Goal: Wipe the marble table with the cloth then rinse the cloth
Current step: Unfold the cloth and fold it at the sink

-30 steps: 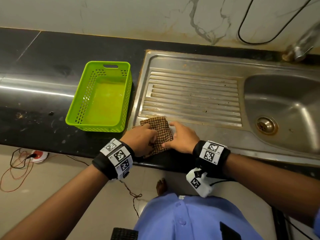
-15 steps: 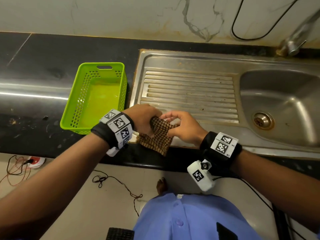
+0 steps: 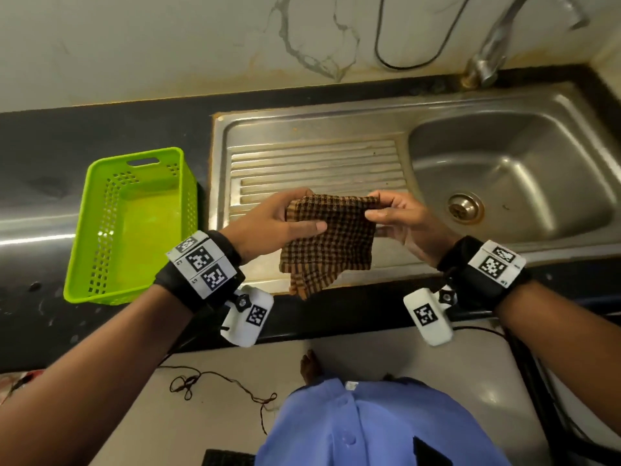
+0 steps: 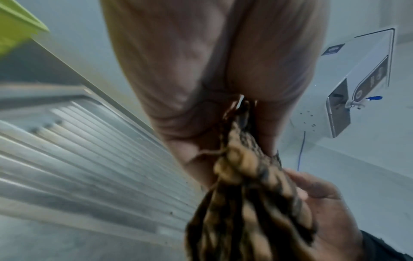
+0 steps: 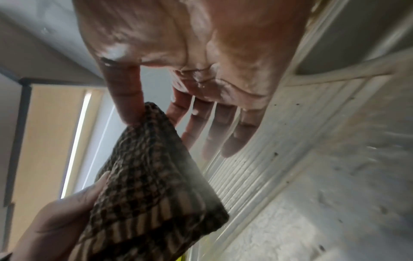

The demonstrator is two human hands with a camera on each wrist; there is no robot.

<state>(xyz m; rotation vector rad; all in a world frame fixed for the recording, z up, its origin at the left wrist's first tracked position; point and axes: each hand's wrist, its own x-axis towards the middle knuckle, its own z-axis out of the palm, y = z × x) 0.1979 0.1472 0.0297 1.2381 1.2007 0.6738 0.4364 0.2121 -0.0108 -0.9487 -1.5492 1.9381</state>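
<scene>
Cloth (image 3: 331, 238) up in the air over the draining board (image 3: 316, 163), clear of the steel — stretched between both hands, lower part hanging loose toward the counter edge. Left hand (image 3: 279, 227) pinching the left top corner, thumb on the near face, fingers curled behind. Right hand (image 3: 400, 220) pinching the right top corner between thumb and forefinger; remaining fingers (image 5: 225, 136) seen spread and straight from the right wrist, off the fabric. Long axis of the held edge running left to right, roughly parallel to the counter front. Dark counter (image 3: 40, 169) for wiping lying left, beyond the green basket (image 3: 134, 227); sink bowl (image 3: 510, 169) and tap (image 3: 494, 45) lying right. Left hand nearer the counter, right hand nearer the bowl — so wiping probably goes left first, rinse right after. Judged stage: cloth being opened or refolded ahead of the wipe, no wiping contact yet. Wet or dry not readable. Likely slip: light right-hand pinch losing its corner.
</scene>
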